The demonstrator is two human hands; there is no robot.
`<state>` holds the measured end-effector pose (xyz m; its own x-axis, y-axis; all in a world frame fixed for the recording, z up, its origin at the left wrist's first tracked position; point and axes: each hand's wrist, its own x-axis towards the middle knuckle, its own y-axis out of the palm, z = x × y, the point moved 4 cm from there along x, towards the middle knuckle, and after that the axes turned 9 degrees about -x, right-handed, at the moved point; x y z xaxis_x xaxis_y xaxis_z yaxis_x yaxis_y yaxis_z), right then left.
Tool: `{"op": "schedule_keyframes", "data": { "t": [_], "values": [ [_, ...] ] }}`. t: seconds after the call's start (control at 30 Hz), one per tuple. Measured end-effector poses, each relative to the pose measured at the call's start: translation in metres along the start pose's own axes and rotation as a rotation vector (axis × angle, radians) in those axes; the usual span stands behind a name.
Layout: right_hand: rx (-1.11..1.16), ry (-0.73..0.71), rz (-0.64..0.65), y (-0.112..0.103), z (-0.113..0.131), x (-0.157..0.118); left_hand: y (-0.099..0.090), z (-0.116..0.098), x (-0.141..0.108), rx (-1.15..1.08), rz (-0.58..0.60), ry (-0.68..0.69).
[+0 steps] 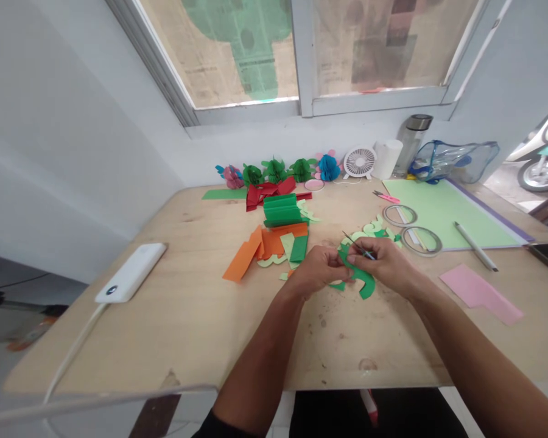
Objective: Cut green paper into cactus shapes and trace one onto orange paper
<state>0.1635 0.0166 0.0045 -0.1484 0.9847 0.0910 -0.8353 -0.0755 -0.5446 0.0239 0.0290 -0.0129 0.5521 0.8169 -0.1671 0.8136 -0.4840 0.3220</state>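
Note:
Near the middle of the table, my left hand [317, 269] pinches the left edge of a curved green paper piece [366, 285]. My right hand [381, 261] is closed around small scissors [369, 255], whose thin dark blades point up and left, and its fingers also touch the green paper. The paper's curled end hangs below, between the hands. A small green scrap [337, 286] lies under my left fingers. Just beyond my hands are pale green curly cutouts [373, 227]. Left of them lie folded orange paper [243, 258] and folded green paper [282, 210].
Red paper [267, 193] and honeycomb paper figures [274, 170] are by the wall, beside a small fan [360, 162] and a bottle [411, 143]. Tape rolls [421, 241], a marker [475, 246] and pink paper [481, 293] lie right. A power bank [131, 272] with a cable is left.

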Motion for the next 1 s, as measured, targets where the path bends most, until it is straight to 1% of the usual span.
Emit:
{"op": "schedule_keyframes", "data": {
  "t": [0.1, 0.2, 0.3, 0.43, 0.57, 0.73, 0.9, 1.0],
  "values": [
    [0.093, 0.053, -0.065, -0.001, 0.001, -0.002, 0.0, -0.001, 0.0, -0.025, -0.013, 0.002],
    [0.253, 0.14, -0.176, -0.003, 0.002, -0.004, 0.003, -0.004, 0.0, -0.078, -0.021, 0.032],
    [0.411, 0.226, -0.281, -0.002, 0.001, -0.007, 0.007, -0.005, 0.001, -0.138, -0.054, 0.074],
    [0.571, 0.247, -0.378, 0.002, 0.0, -0.009, 0.009, 0.001, 0.005, -0.183, -0.111, 0.093],
    [0.678, 0.216, -0.414, 0.005, 0.001, -0.009, 0.008, 0.004, 0.007, -0.214, -0.16, 0.112],
    [0.746, 0.21, -0.447, 0.007, 0.0, -0.008, 0.008, -0.002, 0.004, -0.257, -0.173, 0.164],
    [0.747, 0.214, -0.455, 0.008, 0.0, -0.008, 0.004, -0.006, 0.004, -0.202, -0.198, 0.202],
    [0.704, 0.216, -0.467, 0.004, -0.001, -0.008, 0.003, -0.004, 0.004, -0.156, -0.175, 0.181]
  ]
}}
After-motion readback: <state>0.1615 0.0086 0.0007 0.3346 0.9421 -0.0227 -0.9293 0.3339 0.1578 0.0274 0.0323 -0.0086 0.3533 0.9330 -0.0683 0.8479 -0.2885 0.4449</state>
